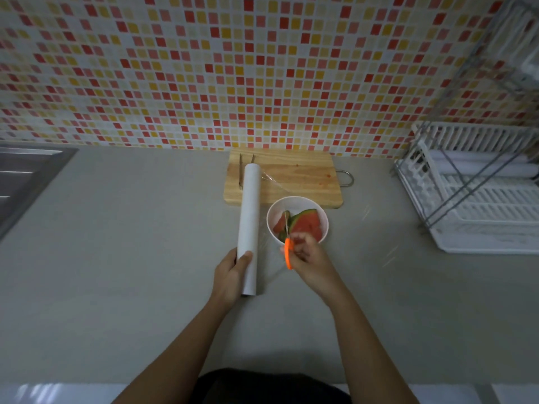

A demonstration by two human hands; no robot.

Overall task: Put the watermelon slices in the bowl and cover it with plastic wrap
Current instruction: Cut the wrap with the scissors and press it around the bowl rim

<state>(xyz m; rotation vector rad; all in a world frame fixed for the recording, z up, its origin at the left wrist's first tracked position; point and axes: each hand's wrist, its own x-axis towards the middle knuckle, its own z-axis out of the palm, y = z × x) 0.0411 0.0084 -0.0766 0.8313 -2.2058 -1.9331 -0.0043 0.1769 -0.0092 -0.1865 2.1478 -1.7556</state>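
Observation:
A white bowl (297,205) stands on the grey counter and holds watermelon slices (307,224) with green rind. A long white roll of plastic wrap (249,217) lies to the bowl's left, and a clear sheet stretches from it over the bowl. My left hand (230,275) grips the near end of the roll. My right hand (309,262) holds orange-handled scissors (288,253) at the bowl's near edge, with the blades pointing away from me over the wrap.
A wooden cutting board (300,177) with red juice stains lies behind the bowl, with metal tongs (241,170) on its left part. A white dish rack (478,188) stands at the right. A steel sink (26,176) is at the far left. The tiled wall rises behind.

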